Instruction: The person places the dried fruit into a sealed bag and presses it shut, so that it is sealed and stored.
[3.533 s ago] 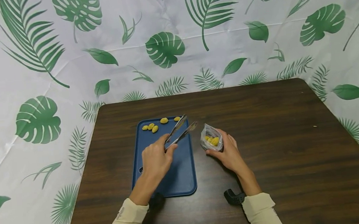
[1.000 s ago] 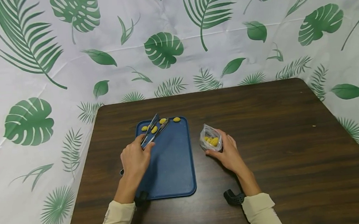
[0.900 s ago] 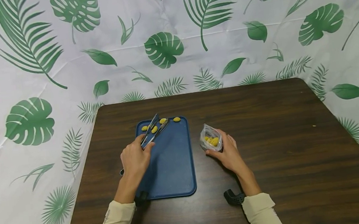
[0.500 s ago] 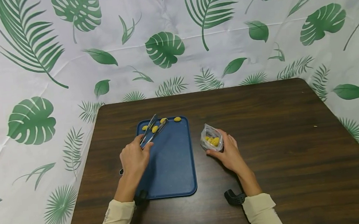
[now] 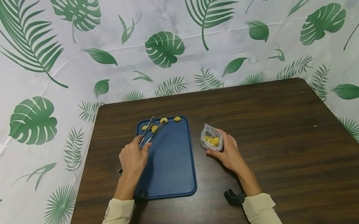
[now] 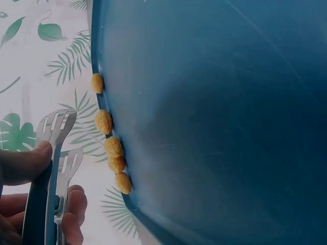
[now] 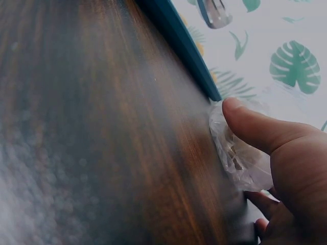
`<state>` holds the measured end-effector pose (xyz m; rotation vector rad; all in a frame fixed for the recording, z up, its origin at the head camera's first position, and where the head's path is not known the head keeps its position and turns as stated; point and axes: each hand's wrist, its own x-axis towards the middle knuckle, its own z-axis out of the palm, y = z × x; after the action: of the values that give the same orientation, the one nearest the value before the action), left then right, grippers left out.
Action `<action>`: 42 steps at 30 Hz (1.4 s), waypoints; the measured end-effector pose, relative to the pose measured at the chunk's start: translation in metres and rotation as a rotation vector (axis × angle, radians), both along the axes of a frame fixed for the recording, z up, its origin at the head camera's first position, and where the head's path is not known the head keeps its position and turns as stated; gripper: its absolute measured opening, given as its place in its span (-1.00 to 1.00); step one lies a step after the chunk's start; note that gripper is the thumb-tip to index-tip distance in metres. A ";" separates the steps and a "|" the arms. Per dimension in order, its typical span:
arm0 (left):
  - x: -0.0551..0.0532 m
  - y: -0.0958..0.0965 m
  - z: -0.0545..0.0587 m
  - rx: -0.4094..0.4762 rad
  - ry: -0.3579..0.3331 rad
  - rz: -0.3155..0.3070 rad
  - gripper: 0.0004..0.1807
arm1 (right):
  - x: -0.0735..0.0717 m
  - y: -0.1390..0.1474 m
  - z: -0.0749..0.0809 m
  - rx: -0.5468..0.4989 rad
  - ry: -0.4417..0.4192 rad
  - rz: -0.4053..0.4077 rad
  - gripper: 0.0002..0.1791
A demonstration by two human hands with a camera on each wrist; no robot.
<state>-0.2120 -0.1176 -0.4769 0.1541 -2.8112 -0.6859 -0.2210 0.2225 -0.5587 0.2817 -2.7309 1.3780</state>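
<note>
My left hand [image 5: 133,159] grips metal serving tongs [image 5: 159,129] with slotted ends, thumb on one arm and fingers round the other. The tongs are spread apart over the far left corner of a blue tray [image 5: 171,163]. Between and around their ends lie yellow oval, wrinkled nut-like pieces [image 5: 154,128]; in the left wrist view several such pieces [image 6: 103,122] line the tray's edge. My right hand [image 5: 231,154] holds a clear plastic bag [image 5: 206,146] by its side, thumb and fingers round it, mouth facing up. More yellow pieces [image 5: 214,141] show inside the bag.
The dark wood table [image 5: 265,125] carries the tray, with the bag just right of it. Behind stands a white cloth backdrop [image 5: 194,60] printed with green leaves. A black wrist strap [image 5: 234,197] sits at the right wrist.
Since the oldest frame, my left hand has moved left with the tongs, from near the bag to over the pieces. Lately it has only shifted slightly. My right hand and the bag stay put.
</note>
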 end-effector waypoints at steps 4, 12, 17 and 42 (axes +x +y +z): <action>-0.001 -0.002 -0.003 -0.005 -0.013 0.011 -0.48 | 0.000 0.000 0.000 -0.001 -0.005 0.001 0.03; -0.005 -0.003 -0.007 -0.009 -0.019 0.006 -0.48 | 0.000 -0.001 0.000 -0.002 0.006 0.003 0.03; -0.005 -0.004 -0.010 -0.014 -0.018 0.001 -0.49 | 0.000 0.000 -0.001 -0.004 -0.001 0.008 0.02; -0.007 -0.008 -0.017 -0.026 -0.019 -0.023 -0.56 | 0.001 0.000 0.001 -0.006 0.002 0.006 0.02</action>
<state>-0.2193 -0.1254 -0.4938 0.1247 -2.8432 -0.6557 -0.2198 0.2229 -0.5576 0.2906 -2.7260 1.3871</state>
